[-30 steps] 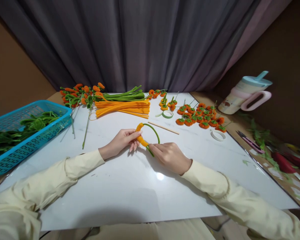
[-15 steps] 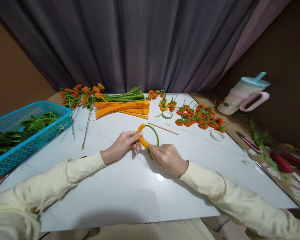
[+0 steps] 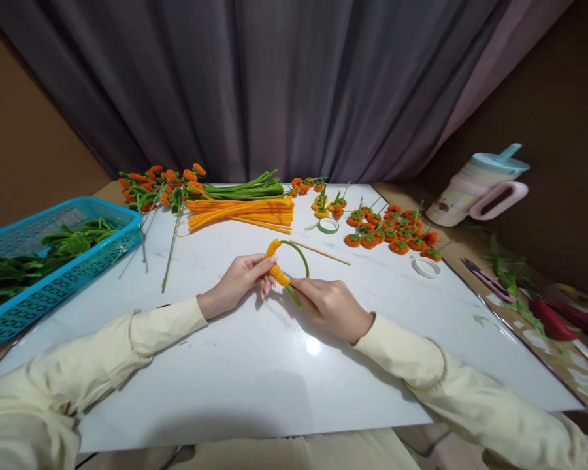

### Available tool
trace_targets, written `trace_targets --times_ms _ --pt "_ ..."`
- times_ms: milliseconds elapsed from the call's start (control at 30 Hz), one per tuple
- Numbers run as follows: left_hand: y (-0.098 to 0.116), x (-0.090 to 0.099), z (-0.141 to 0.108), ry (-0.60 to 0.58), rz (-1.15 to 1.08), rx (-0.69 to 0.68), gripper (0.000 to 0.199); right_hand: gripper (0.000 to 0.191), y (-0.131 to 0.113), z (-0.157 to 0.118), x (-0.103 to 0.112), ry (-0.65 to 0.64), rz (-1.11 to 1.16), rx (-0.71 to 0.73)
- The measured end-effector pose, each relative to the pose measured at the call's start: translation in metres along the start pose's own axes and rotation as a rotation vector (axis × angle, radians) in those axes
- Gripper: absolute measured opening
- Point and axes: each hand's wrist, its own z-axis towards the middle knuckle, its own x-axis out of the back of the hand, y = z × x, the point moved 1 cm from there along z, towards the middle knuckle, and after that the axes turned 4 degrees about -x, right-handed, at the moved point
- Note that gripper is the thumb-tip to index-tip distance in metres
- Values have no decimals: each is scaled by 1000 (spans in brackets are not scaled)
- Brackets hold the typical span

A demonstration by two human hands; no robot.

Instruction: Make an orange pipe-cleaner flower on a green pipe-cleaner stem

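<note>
In hands [image 3: 235, 284] [image 3: 330, 307]: fuzzy orange coil [image 3: 280, 275], green arc [image 3: 302, 253].

Looks like a bent, fuzzy orange coil [image 3: 278, 273], just off the middle toward 7 o'clock. Has a thin green stem [image 3: 304, 256] looping round past 3 o'clock.

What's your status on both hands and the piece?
Left hand pinching orange coil. Right hand at coil's lower end, exact grip hidden. Green stem arcs between them. Wooden stick just beyond, no visible obstruction.
</note>
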Motion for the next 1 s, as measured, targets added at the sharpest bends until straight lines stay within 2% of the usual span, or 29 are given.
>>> trace_targets --times_ms 133,467,700,1000 --pt "-1 -2 -3 13 9 -32 35 23 -1 -2 -3 -17 0 29" --pt "-4 -7 -4 19 -38 2 35 23 -4 -3 -11 95 10 91" --pt "-3 -8 -4 13 -17 23 35 23 -5 -2 -11 78 20 70" --pt "0 -7 -5 54 109 -88 36 23 -7 -1 -5 58 48 39"
